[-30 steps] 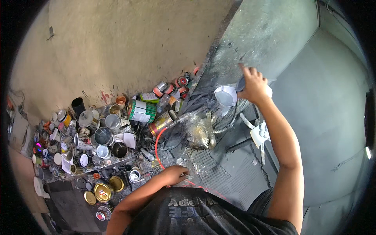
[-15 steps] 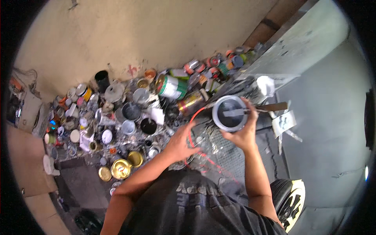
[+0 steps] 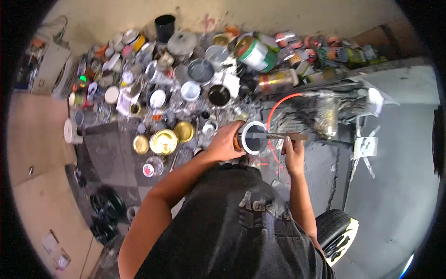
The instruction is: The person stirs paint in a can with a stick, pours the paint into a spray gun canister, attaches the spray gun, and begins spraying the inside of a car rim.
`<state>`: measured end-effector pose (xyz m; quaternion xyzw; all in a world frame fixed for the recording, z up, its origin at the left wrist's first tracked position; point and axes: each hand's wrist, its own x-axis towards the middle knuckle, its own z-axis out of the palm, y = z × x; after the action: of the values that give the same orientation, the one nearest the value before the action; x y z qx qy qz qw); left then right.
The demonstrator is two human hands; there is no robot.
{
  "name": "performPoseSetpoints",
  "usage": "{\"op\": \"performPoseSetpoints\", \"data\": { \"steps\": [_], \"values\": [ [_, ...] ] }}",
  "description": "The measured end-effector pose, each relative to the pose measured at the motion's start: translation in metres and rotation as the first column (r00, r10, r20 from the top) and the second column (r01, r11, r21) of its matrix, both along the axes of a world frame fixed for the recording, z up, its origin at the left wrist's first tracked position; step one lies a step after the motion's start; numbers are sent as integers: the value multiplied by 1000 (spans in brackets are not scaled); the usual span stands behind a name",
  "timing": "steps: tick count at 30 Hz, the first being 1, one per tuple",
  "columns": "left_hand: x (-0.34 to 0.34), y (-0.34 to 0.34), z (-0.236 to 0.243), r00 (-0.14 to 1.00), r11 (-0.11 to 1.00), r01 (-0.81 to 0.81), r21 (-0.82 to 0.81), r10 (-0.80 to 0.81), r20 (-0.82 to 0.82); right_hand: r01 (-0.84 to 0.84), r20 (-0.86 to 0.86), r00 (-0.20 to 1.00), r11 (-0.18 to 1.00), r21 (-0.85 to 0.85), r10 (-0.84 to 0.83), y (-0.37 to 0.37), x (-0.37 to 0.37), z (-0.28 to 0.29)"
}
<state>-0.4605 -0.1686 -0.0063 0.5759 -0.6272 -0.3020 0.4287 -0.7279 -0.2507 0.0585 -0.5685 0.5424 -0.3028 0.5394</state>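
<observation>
My left hand (image 3: 225,143) is wrapped round a cup with a white rim (image 3: 255,147) holding dark grey contents. My right hand (image 3: 293,154) grips a flat spatula with a wooden handle (image 3: 302,137), whose metal blade lies across the cup's mouth. A red hose (image 3: 278,104) curves just behind the cup, running to a grimy cylindrical fitting (image 3: 325,116) on the right.
Crowded paint cans and cups (image 3: 201,70) fill the back, including a large green can (image 3: 261,61). Gold lids (image 3: 162,142) sit left of me. A wheel with masking tape (image 3: 339,228) is beside me at lower right, near a grey panel (image 3: 390,162).
My right hand has brought the cup and spatula down toward my middle. My left hand has taken hold of the cup, while my right moved onto the spatula. The view has shifted.
</observation>
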Motion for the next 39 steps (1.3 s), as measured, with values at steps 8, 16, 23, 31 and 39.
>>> {"op": "performPoseSetpoints", "data": {
  "steps": [8,16,23,31,39],
  "values": [
    [-10,44,-29,949,934,-194,300,255,-182,326,178,931,945,-9,-319,0,-22,-7],
    [28,-125,7,457,856,-429,287,480,-749,585,537,435,680,441,-723,-45,-68,23],
    [-13,-244,230,989,896,137,-423,-144,17,528,589,486,754,391,-646,-5,-136,-32],
    [12,-119,70,949,944,-308,119,314,-38,444,413,449,599,666,-792,38,-158,-147],
    [-148,222,-174,932,345,-20,938,-332,143,179,205,937,894,412,-282,49,-96,-300]
  ]
}}
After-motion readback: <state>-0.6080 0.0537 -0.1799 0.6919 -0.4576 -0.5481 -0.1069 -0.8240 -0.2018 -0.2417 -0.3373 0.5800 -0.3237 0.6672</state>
